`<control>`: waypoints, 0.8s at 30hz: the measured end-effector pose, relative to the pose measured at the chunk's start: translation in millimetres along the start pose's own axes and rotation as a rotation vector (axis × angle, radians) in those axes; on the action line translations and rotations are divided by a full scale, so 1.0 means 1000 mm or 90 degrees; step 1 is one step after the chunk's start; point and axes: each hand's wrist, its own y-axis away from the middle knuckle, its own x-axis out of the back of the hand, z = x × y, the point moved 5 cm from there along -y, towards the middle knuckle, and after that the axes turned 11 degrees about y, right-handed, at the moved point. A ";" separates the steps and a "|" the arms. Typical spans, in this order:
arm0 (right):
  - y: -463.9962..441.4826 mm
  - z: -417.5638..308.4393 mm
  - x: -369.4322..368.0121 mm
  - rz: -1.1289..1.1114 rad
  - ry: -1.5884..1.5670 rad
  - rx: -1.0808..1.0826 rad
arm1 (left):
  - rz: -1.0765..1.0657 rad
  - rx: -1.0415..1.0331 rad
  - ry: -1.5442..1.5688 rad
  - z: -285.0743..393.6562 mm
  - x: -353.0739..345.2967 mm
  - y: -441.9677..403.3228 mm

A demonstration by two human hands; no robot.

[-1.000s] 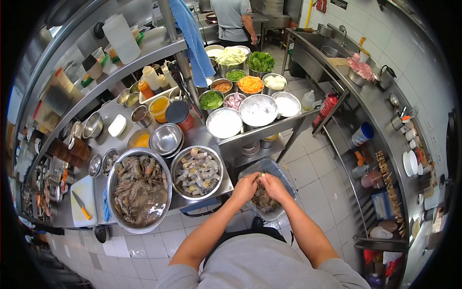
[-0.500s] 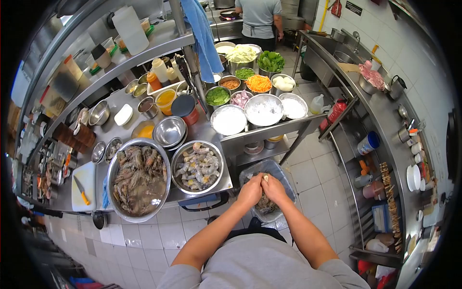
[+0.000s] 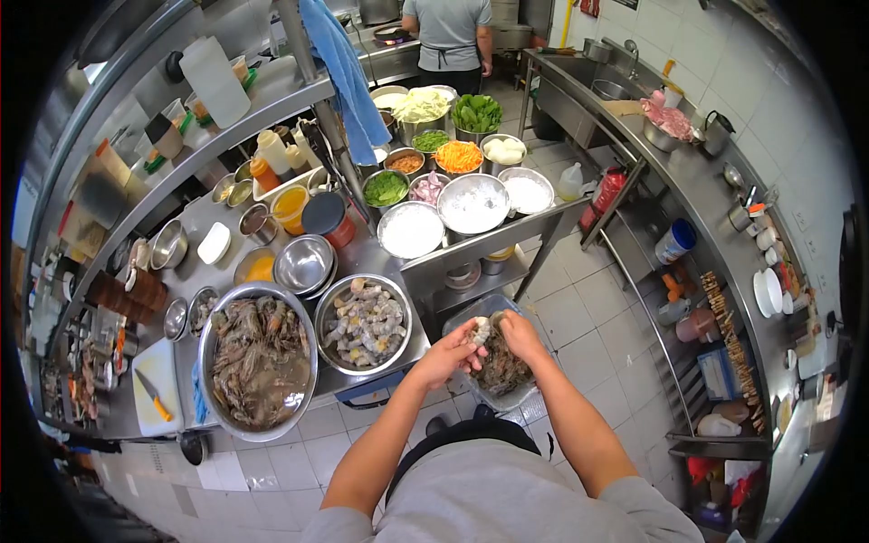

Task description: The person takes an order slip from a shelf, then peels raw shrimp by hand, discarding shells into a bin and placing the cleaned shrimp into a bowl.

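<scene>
My left hand [image 3: 447, 356] is closed on a peeled shrimp [image 3: 481, 331], which shows pale and curled at the fingertips. Close beside it, my right hand [image 3: 520, 338] has its fingers pinched together; what lies in them is too small to make out. Both hands are over a clear plastic bin [image 3: 532, 387] with a heap of brown shrimp shells [image 3: 501, 366] in it. To the left, a steel bowl [image 3: 405, 341] holds peeled grey shrimp [image 3: 364, 319]. Next to that, a larger metal basin [image 3: 310, 373] contains whole shrimp [image 3: 256, 348] in murky water.
A knife [image 3: 154, 396] lies on a white cutting board [image 3: 161, 366] at the counter's left. Bowls of shredded carrot [image 3: 459, 157], greens [image 3: 476, 113] and white powder [image 3: 412, 230] stand ahead. A person [image 3: 448, 41] stands at the back; a steel counter [image 3: 724, 204] runs along the right.
My hands have moved apart from being pressed together, and the peeled shrimp now shows in my left fingers. The view has shifted, so the surroundings appear slightly further left.
</scene>
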 end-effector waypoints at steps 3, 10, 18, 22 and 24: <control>-0.001 0.009 -0.004 -0.015 -0.029 -0.011 | -0.071 0.014 0.155 -0.005 0.006 0.012; 0.011 0.012 -0.007 0.042 0.161 0.053 | -0.003 -0.001 0.225 -0.013 0.020 0.016; 0.065 -0.048 -0.021 -0.205 -0.472 -0.152 | 0.039 -0.143 0.220 -0.004 0.007 0.007; 0.069 -0.065 -0.026 -0.149 -0.518 -0.084 | 0.034 -0.148 0.240 -0.011 0.002 -0.001; 0.064 -0.044 -0.029 -0.136 -0.472 -0.097 | 0.072 -0.187 0.204 -0.008 0.008 -0.003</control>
